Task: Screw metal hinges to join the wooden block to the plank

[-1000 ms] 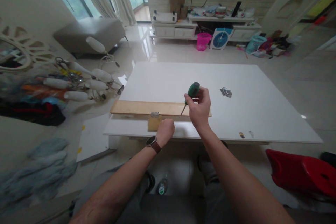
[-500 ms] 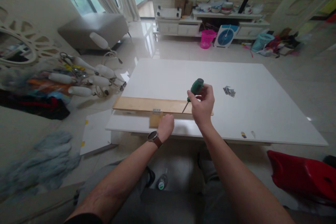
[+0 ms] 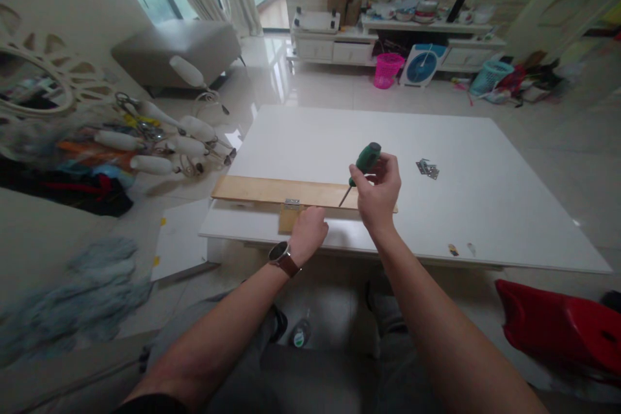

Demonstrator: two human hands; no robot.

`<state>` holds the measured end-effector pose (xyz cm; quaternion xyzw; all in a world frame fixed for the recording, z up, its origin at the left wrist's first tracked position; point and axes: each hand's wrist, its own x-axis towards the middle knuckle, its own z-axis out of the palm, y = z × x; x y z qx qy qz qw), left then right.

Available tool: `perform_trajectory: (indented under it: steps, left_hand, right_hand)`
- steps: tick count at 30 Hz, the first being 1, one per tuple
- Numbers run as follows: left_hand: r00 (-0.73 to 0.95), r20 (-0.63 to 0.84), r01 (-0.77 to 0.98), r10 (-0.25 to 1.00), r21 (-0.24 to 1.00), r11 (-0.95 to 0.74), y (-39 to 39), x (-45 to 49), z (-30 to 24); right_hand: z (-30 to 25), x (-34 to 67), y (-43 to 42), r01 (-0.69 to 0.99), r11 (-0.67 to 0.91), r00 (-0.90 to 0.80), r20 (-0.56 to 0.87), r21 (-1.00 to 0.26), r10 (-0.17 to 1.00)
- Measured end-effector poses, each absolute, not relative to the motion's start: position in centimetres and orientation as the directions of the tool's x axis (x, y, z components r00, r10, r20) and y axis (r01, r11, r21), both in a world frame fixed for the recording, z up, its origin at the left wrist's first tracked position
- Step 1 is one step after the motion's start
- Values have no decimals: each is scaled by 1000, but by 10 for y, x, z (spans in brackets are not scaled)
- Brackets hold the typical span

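A long wooden board (image 3: 272, 190) lies along the near edge of a white table (image 3: 485, 207). A small wooden piece (image 3: 287, 220) joins it by a metal hinge (image 3: 292, 202). My right hand (image 3: 377, 191) is closed round a green-handled screwdriver (image 3: 363, 165), its tip slanting down toward the board. My left hand (image 3: 308, 233), with a watch on the wrist, rests closed at the table edge beside the small wooden piece; what its fingers hold is hidden.
Loose metal hinges (image 3: 427, 169) lie on the table to the right of my right hand. A red plastic stool (image 3: 557, 326) stands at the lower right. White lamp parts and tools (image 3: 160, 142) clutter the floor on the left. A pink basket (image 3: 387, 70) and fan stand by the far cabinet.
The view has shifted slightly. My right hand with the screwdriver has edged a little right and up over the board. My left hand stays by the small wooden piece.
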<state>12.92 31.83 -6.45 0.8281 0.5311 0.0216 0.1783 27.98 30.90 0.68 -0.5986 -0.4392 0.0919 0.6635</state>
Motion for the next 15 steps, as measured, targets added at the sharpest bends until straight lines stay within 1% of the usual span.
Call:
perform_trajectory:
  steps: [2, 3, 5, 7, 10, 12, 14, 15]
  left_hand:
    - [401, -105, 835, 910, 451, -316, 324, 117, -52]
    - [358, -92, 812, 929, 522, -261, 329, 109, -47]
    - [245, -81, 753, 966, 643, -137, 342, 91, -41]
    - [115, -86, 698, 990, 715, -20, 355, 75, -40]
    - [-44, -108, 630, 993, 769, 111, 371, 59, -43]
    - [-114, -152, 598, 982, 779, 190, 378, 53, -47]
    - [-126, -183, 592, 975, 775, 221, 382, 47, -52]
    - [-93, -183, 600, 979, 774, 202, 382, 43, -56]
  right_hand:
    - [7, 280, 310, 400, 273, 607, 477, -875, 636]
    - [7, 280, 310, 398, 276, 609, 477, -875, 634]
    - [7, 279, 311, 404, 274, 602, 479, -873, 639]
    - [7, 278, 313, 419, 270, 584, 485, -867, 651]
    - [6, 272, 317, 401, 286, 574, 482, -870, 662]
    - [6, 265, 320, 360, 309, 579, 470, -880, 666]
    - [5, 257, 324, 319, 333, 579, 461, -887, 673]
    - [4, 252, 326, 302, 347, 575, 460, -888, 676]
